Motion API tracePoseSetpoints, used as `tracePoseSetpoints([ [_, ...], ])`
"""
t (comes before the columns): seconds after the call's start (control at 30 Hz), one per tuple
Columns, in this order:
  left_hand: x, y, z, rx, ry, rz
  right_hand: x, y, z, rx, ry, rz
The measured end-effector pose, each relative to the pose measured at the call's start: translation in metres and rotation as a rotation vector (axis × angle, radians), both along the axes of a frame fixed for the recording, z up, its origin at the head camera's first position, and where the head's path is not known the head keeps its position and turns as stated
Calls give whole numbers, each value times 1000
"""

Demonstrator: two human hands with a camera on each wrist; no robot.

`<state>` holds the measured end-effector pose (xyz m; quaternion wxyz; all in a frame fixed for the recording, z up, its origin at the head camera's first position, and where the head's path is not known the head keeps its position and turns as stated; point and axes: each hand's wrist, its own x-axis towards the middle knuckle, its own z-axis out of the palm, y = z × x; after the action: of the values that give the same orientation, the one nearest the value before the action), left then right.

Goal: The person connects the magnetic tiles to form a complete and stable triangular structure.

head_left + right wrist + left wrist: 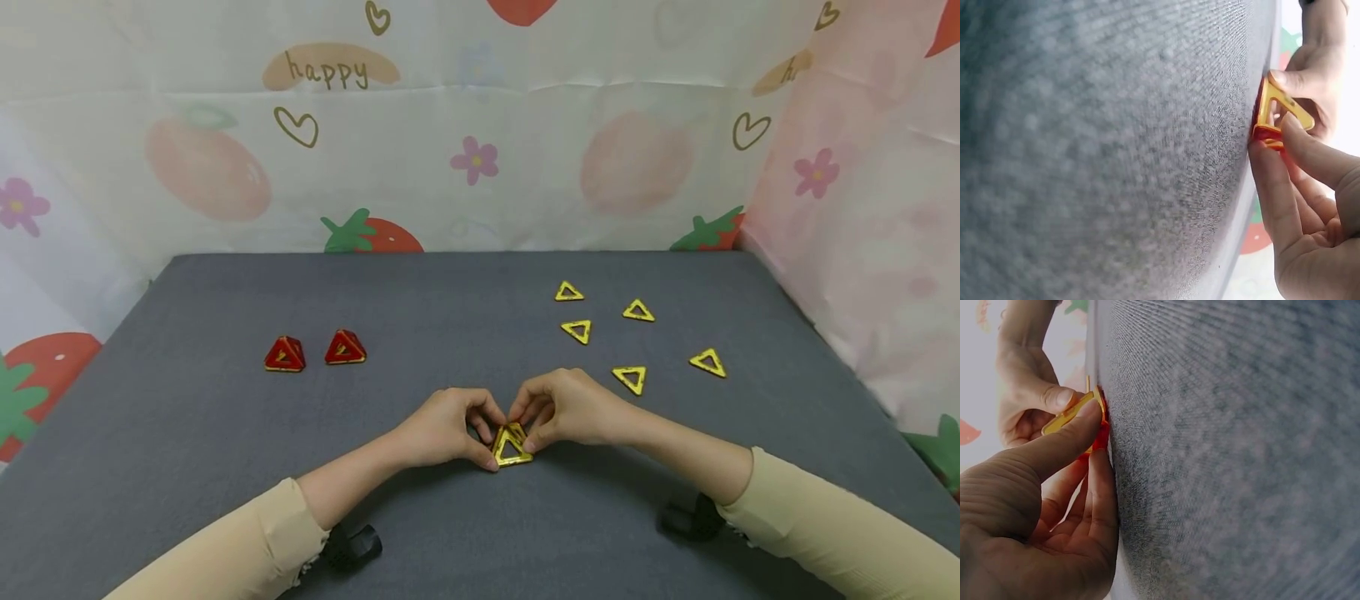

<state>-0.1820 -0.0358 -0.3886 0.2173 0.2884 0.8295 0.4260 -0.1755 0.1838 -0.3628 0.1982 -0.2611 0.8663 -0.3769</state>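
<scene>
At the middle of the grey table, both hands pinch a small pyramid of triangular magnetic tiles [513, 462], with a yellow open-centred face toward me and red along its base. My left hand [447, 427] grips its left side, thumb at the lower front corner. From the other side, my right hand [573, 408] holds it with thumb and fingertips. In the left wrist view, the left thumb [1075, 437] lies against the yellow tile [1054, 425]. The right wrist view shows the right thumb [1310, 147] on the yellow face and fingertips under the red edge [1266, 132].
Two red pyramids [285, 356] stand on the left of the table [187, 433]. Several loose yellow triangular tiles [628, 371] lie flat at the right and back right. A printed curtain [480, 108] hangs behind and at the sides. Black devices [352, 548] are worn at both wrists.
</scene>
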Motion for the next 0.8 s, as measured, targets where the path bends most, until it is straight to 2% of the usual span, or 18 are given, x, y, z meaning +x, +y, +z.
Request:
tracePoseSetpoints([
  [0.23,1,2,0,40,-28,13,2,-1,0,4,13,-9],
  [0.63,6,5,1,-14,50,15,3,-3,-3,-24,6,-1],
  [0.8,7,5,3,-18,52,18,2,-3,-2,-11,13,4],
])
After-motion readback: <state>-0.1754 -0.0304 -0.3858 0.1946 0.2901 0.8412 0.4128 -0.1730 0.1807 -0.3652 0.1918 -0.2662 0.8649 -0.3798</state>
